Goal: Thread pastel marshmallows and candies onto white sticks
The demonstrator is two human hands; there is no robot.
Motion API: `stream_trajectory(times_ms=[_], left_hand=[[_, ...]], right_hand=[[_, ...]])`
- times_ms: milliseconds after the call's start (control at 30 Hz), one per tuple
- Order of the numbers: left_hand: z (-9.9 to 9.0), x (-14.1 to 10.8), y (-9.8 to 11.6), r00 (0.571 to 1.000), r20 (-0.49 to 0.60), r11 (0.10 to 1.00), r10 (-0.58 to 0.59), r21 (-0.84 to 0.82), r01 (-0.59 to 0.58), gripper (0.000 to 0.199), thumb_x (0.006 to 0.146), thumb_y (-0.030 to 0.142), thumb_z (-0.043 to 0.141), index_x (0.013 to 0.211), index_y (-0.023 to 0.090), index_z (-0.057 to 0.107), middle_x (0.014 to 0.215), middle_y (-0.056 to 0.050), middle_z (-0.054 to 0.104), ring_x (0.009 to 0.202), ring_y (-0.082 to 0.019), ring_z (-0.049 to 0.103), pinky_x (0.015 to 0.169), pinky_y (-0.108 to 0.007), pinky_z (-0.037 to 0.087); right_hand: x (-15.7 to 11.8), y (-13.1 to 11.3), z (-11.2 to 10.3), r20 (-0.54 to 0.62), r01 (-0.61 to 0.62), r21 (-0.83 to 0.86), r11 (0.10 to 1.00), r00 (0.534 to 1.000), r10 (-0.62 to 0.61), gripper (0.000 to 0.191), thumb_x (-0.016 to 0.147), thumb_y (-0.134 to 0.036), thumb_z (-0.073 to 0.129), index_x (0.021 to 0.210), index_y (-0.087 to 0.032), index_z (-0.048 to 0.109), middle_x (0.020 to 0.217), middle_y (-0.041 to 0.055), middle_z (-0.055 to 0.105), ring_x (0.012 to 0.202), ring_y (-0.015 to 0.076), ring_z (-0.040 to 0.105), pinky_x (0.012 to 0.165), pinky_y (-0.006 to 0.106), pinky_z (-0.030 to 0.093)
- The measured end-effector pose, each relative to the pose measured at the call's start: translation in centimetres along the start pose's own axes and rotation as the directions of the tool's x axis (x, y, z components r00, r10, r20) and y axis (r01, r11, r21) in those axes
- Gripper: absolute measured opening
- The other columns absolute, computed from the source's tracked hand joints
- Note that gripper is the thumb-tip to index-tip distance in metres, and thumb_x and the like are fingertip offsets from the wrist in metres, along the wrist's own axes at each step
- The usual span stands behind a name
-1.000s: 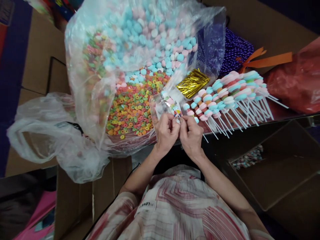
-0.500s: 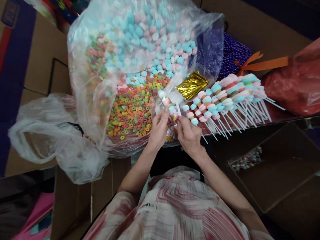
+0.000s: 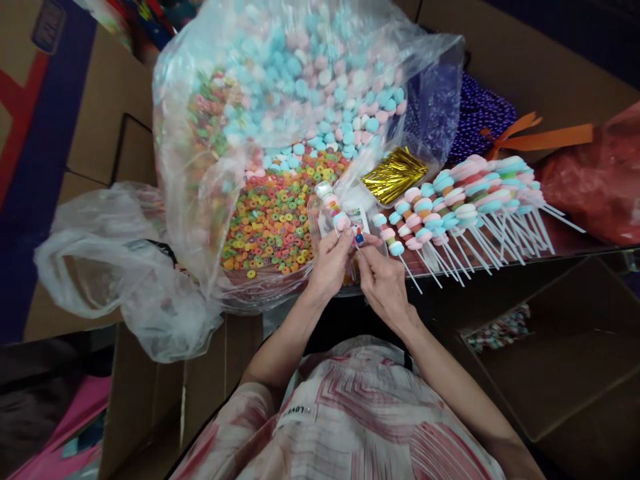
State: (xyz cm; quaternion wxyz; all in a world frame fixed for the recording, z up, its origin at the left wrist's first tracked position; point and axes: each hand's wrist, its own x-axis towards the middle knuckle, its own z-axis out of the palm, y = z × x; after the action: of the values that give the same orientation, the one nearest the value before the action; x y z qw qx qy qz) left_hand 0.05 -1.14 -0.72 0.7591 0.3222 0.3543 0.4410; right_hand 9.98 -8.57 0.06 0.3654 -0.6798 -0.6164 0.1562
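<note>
My left hand [image 3: 330,263] is closed on a candy skewer [image 3: 331,204], strung with pink, white and blue marshmallows and coloured gummy rings. Close beside it, my right hand [image 3: 383,275] pinches a small blue and red piece [image 3: 359,237] whose kind I cannot make out. Behind the fingers sits a clear plastic tray [image 3: 316,223], partly hidden. Just right of my hands, finished-looking marshmallow skewers [image 3: 450,200] lie in a row, their white sticks pointing toward me. Gold metallic twist ties [image 3: 395,175] rest in a clear container beyond.
A large clear bag [image 3: 173,133] holds loose gummy rings [image 3: 275,223] and blue and pink marshmallows [image 3: 290,67]. Crumpled plastic [image 3: 165,320] hangs at the left. Red bags [image 3: 600,180] stand at the right, with an open cardboard box [image 3: 555,360] below the table edge.
The view has shifted slightly, moving the scene to the right. The skewer now shows more fully above my left hand, and the blue and red piece has come into sight at my right fingertips.
</note>
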Motion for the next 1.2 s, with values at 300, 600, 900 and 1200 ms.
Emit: stream_trajectory(times_ms=[300, 600, 900, 1200], left_hand=[[0.3, -0.5, 0.8, 0.995, -0.004, 0.993, -0.099, -0.059, 0.098, 0.038, 0.081, 0.054, 0.083, 0.089, 0.017, 0.076, 0.093, -0.010, 0.081, 0.111, -0.029, 0.076, 0.096, -0.040, 0.060], [-0.2, 0.6, 0.4, 0.988, -0.151, 0.992, -0.029, -0.128, 0.010, 0.038, 0.078, 0.047, 0.087, 0.097, 0.018, 0.074, 0.088, -0.007, 0.080, 0.109, -0.028, 0.077, 0.094, -0.039, 0.061], [0.6, 0.5, 0.3, 0.995, -0.093, 0.990, -0.020, -0.142, 0.007, 0.038, 0.071, 0.049, 0.090, 0.088, 0.019, 0.075, 0.087, -0.008, 0.079, 0.106, -0.029, 0.077, 0.090, -0.037, 0.061], [-0.1, 0.1, 0.3, 0.991, -0.112, 0.992, 0.074, -0.090, -0.084, 0.038, 0.066, 0.048, 0.094, 0.081, 0.018, 0.077, 0.078, 0.000, 0.075, 0.073, -0.012, 0.069, 0.071, -0.022, 0.056]], right_hand=[[0.6, 0.6, 1.5, -0.138, 0.083, -0.063, 0.995, 0.986, -0.091, 0.028, 0.103, -0.021, 0.043, 0.086, -0.021, 0.065, 0.065, 0.0027, 0.065, 0.058, 0.0155, 0.059, 0.058, 0.026, 0.041], [-0.1, 0.5, 2.6, -0.116, 0.146, -0.074, 0.987, 0.981, -0.154, 0.030, 0.101, -0.017, 0.043, 0.077, -0.020, 0.059, 0.057, -0.0006, 0.058, 0.050, 0.0120, 0.052, 0.053, 0.024, 0.034], [1.0, -0.7, 1.1, -0.043, -0.022, 0.252, 0.967, 0.998, 0.034, 0.030, 0.101, -0.029, 0.047, 0.073, -0.023, 0.057, 0.057, -0.0043, 0.050, 0.051, 0.0120, 0.046, 0.053, 0.024, 0.037], [2.1, -0.9, 1.0, 0.126, -0.234, 0.412, 0.881, 0.972, 0.200, 0.033, 0.100, -0.047, 0.052, 0.078, -0.023, 0.057, 0.064, -0.0030, 0.058, 0.057, 0.0132, 0.052, 0.055, 0.025, 0.041]])
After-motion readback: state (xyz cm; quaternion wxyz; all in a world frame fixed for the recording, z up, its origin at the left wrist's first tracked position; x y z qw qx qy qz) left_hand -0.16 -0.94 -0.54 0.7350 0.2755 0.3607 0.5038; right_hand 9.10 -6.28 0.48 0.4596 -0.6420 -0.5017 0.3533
